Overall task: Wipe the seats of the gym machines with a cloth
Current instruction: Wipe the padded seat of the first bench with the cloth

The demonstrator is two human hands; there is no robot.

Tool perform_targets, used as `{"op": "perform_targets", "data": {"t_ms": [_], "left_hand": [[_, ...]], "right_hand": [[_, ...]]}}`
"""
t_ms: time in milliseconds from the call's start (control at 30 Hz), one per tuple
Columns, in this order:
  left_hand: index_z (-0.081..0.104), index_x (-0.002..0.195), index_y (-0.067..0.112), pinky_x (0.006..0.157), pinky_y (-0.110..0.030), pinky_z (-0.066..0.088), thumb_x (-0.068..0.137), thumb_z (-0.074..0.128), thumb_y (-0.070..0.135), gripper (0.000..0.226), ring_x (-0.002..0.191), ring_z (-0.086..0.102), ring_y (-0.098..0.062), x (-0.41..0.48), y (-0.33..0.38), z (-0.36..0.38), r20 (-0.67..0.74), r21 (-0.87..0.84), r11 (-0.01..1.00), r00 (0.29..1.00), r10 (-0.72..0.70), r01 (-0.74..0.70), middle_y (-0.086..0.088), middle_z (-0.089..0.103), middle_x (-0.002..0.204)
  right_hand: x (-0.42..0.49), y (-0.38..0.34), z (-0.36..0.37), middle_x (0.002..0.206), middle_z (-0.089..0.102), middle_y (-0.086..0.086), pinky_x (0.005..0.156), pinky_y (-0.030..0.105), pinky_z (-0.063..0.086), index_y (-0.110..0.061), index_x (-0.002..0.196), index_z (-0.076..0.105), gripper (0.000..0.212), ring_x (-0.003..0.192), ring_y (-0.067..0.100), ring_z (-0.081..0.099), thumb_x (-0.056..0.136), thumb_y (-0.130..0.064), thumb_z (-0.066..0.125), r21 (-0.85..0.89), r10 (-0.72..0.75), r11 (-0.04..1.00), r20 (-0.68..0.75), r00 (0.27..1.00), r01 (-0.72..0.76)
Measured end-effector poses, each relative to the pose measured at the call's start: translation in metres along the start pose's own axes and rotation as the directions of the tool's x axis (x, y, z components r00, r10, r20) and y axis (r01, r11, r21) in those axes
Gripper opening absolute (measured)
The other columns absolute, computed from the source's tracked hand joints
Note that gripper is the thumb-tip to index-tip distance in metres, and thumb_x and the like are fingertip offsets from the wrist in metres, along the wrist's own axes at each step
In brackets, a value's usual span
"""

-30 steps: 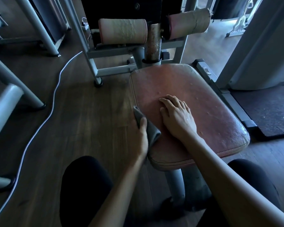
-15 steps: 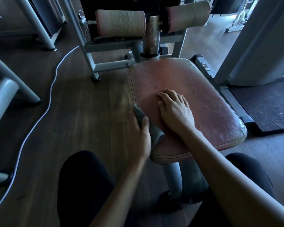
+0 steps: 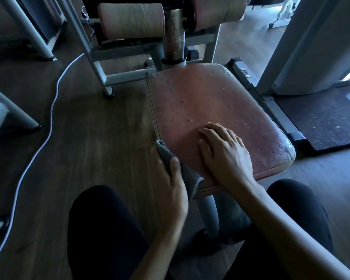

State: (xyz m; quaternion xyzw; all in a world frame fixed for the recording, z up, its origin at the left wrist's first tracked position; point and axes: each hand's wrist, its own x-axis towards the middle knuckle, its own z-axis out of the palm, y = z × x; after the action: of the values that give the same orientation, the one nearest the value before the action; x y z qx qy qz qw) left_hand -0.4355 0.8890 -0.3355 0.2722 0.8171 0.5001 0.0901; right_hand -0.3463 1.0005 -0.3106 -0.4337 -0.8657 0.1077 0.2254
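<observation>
A worn red padded seat (image 3: pixel 210 102) of a gym machine fills the middle of the head view. My left hand (image 3: pixel 170 182) grips a grey cloth (image 3: pixel 182 174) against the seat's near left edge, thumb on top of the cloth. My right hand (image 3: pixel 224 152) rests flat on the near part of the seat, fingers straight and pointing away from me, just right of the cloth. Part of the cloth is hidden under my left palm.
Two cracked pink roller pads (image 3: pixel 131 19) and a rusty post (image 3: pixel 174 35) stand behind the seat. A white cable (image 3: pixel 49 122) snakes over the wooden floor at left. A dark mat (image 3: pixel 319 122) lies at right by a grey frame. My knees are below.
The view has tipped so the seat sits lower and closer. My left hand with the cloth has slid slightly nearer along the seat's left edge. My right hand stays flat on the seat.
</observation>
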Motion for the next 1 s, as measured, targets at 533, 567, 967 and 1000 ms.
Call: {"op": "perform_targets", "data": {"t_ms": [533,567,967,1000], "left_hand": [[0.03,0.152,0.009,0.121,-0.044,0.015,0.103,0.026,0.043,0.06,0.149,0.02,-0.031,-0.016,0.021,0.009,0.126,0.473,0.833,0.958,0.257,-0.286,-0.006,0.026,0.161],[0.03,0.152,0.007,0.121,-0.046,0.014,0.104,0.025,0.042,0.06,0.149,0.018,-0.033,-0.015,0.026,0.01,0.188,0.522,0.778,0.937,0.293,-0.349,-0.007,0.026,0.161],[0.045,0.143,0.009,0.117,-0.037,0.024,0.098,0.043,0.032,0.05,0.141,0.038,-0.028,0.035,0.091,0.07,0.576,0.121,0.894,0.764,0.29,-0.431,-0.016,0.043,0.149],[0.055,0.137,0.012,0.11,-0.03,0.034,0.097,0.043,0.03,0.045,0.127,0.053,-0.022,0.049,0.092,0.059,0.569,0.007,0.948,0.78,0.259,-0.319,-0.014,0.057,0.135]], "right_hand": [[0.004,0.005,-0.015,0.135,0.059,-0.006,0.109,0.033,0.036,-0.026,0.122,0.067,0.028,0.127,0.018,0.049,0.095,-0.027,0.058,0.217,0.125,0.967,0.062,0.99,-0.136],[0.004,0.01,-0.021,0.135,0.059,-0.005,0.11,0.034,0.037,-0.025,0.121,0.068,0.028,0.126,0.02,0.05,0.094,-0.026,0.059,0.229,0.147,0.961,0.049,0.988,-0.154],[0.02,0.049,-0.046,0.112,0.07,0.001,0.097,0.037,0.048,-0.022,0.106,0.073,0.019,0.105,0.019,0.063,0.093,-0.023,0.059,0.389,0.373,0.856,-0.01,0.928,-0.34],[0.019,0.04,-0.046,0.114,0.069,0.001,0.098,0.031,0.047,-0.022,0.108,0.072,0.02,0.107,0.017,0.062,0.094,-0.022,0.057,0.398,0.359,0.863,-0.05,0.932,-0.311]]}}
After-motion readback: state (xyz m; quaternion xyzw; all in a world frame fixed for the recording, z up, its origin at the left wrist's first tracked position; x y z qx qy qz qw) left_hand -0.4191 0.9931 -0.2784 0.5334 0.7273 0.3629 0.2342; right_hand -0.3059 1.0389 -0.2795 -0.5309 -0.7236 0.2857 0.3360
